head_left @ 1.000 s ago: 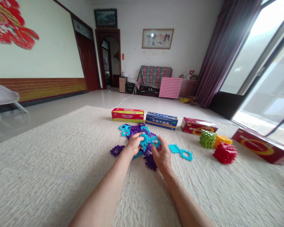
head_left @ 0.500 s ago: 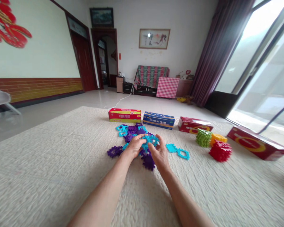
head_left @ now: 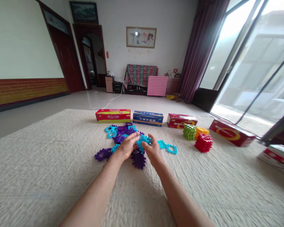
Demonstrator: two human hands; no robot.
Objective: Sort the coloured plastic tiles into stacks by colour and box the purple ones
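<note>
My right hand [head_left: 153, 152] curls thumb and fingers round light-blue notched interlocking building pieces [head_left: 143, 142], above the pile. Beside their left edge is my left hand [head_left: 128, 147], its fingers stretched out; whether it touches them I cannot tell. Under and around both hands lie purple notched pieces [head_left: 139, 160], partly hidden by the hands. More purple pieces [head_left: 103, 154] lie to the left, and light-blue ones [head_left: 111, 131] at the pile's far left. Right of my right hand, a light-blue frame-shaped piece [head_left: 171, 149] lies beside a solid light-blue one [head_left: 161, 144].
Green [head_left: 189, 132], yellow [head_left: 202, 131] and red [head_left: 204, 143] stacks of notched pieces stand to the right. Behind them runs a row of boxes: red-yellow [head_left: 113, 116], blue [head_left: 148, 119] and dark red [head_left: 182, 121]. Another red box [head_left: 232, 132] and a white-red box [head_left: 278, 160] stand farther right.
The camera has turned to the right, so the scene sits farther left. My left hand's fingers have straightened from their grip on the light-blue pieces; my right hand still holds them.
</note>
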